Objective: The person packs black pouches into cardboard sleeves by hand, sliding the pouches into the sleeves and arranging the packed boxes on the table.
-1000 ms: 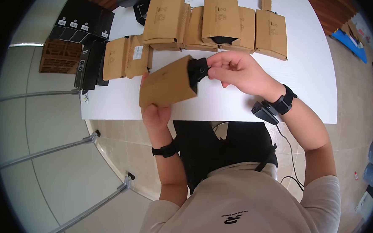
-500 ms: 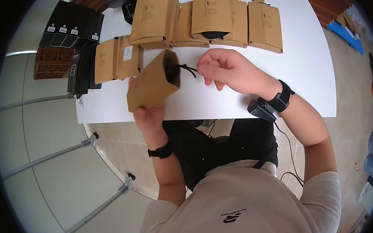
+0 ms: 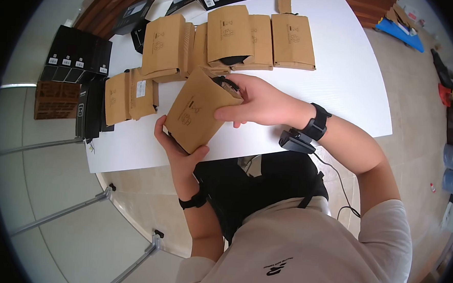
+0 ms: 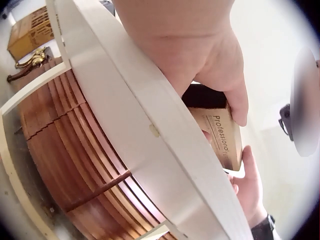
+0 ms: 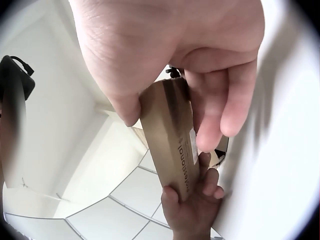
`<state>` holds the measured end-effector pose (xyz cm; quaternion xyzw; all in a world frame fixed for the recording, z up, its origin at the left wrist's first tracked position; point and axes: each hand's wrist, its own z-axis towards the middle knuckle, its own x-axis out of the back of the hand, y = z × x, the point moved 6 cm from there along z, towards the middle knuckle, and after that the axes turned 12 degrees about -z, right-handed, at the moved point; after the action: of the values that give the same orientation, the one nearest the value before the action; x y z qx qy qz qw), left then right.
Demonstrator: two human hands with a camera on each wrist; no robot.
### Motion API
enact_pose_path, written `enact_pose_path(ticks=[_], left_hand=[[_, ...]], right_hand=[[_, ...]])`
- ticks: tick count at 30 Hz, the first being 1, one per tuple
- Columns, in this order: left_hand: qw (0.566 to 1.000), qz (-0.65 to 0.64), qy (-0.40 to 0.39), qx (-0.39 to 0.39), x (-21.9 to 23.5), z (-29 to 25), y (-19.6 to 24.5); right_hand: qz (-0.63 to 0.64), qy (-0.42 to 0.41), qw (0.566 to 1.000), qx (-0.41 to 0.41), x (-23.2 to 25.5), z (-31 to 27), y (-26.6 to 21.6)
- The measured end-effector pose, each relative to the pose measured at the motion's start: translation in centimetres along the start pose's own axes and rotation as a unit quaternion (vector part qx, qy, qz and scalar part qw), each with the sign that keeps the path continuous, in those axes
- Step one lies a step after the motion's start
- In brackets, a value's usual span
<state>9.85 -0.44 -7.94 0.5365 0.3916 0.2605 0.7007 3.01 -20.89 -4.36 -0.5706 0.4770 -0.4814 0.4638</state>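
A brown cardboard box is held tilted above the table's near side, with black material and a dark cord at its upper right opening. My left hand grips its lower end between thumb and fingers. At the opening, my right hand has its thumb on the printed face and its fingers on the far side. The right wrist view shows the box between the thumb and fingers of my right hand, lettering along its side. In the left wrist view, dark material shows at the box end near my left hand.
Several brown boxes stand in a row behind the held box on the white table. Two smaller-looking brown boxes lie at the left, beside black boxes. More black boxes are at the back. A cable hangs from the right wrist device.
The box has turned so its printed face shows. My right hand has moved from the cord outside the opening onto the box, and the cord now lies close against the opening.
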Motion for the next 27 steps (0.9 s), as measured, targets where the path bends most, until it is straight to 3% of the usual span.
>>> enact_pose_path(ticks=[2,5,8,11,15,18,19,21,23,24,25,27], left_hand=[[0.996,0.064,-0.007,-0.063,0.4,-0.1,0.0],[0.998,-0.017,-0.020,-0.053,-0.9,-0.4,0.0],[0.994,0.032,-0.095,-0.039,-0.5,-0.2,-0.4],[0.994,-0.013,-0.098,-0.041,-1.0,-0.1,0.1],[0.993,-0.047,-0.096,-0.043,0.2,-0.1,-0.2],[0.990,-0.046,-0.112,-0.067,1.4,-0.1,-0.9],[0.988,-0.047,-0.138,-0.056,1.0,0.0,-0.6],[0.985,-0.051,-0.158,-0.050,0.4,0.0,-0.1],[0.989,-0.018,-0.138,-0.056,0.1,0.1,0.2],[0.989,-0.019,-0.135,-0.051,0.1,0.1,0.3],[0.990,-0.023,-0.131,-0.054,0.2,0.0,0.4],[0.992,-0.028,-0.119,-0.041,0.4,0.0,0.2]], right_hand=[[0.023,0.002,1.000,0.011,0.0,-0.1,-0.2],[0.020,0.042,0.998,0.038,0.5,-0.6,-1.1],[0.070,0.066,0.994,0.049,1.0,-0.3,-0.4],[0.094,0.089,0.988,0.089,1.8,0.0,-0.1],[0.165,0.080,0.979,0.089,3.3,-0.5,-0.9],[0.248,0.060,0.951,0.173,6.1,-0.5,-1.0],[0.246,0.053,0.953,0.168,7.0,-0.4,-0.8],[0.294,0.184,0.921,0.178,9.6,-0.5,-1.1],[0.284,0.313,0.897,0.131,11.2,-1.2,-2.0],[0.240,0.356,0.897,0.107,14.9,-0.9,1.5],[0.220,0.418,0.875,0.107,16.8,-1.3,2.0],[0.057,0.514,0.845,0.133,18.8,-2.9,0.5]])
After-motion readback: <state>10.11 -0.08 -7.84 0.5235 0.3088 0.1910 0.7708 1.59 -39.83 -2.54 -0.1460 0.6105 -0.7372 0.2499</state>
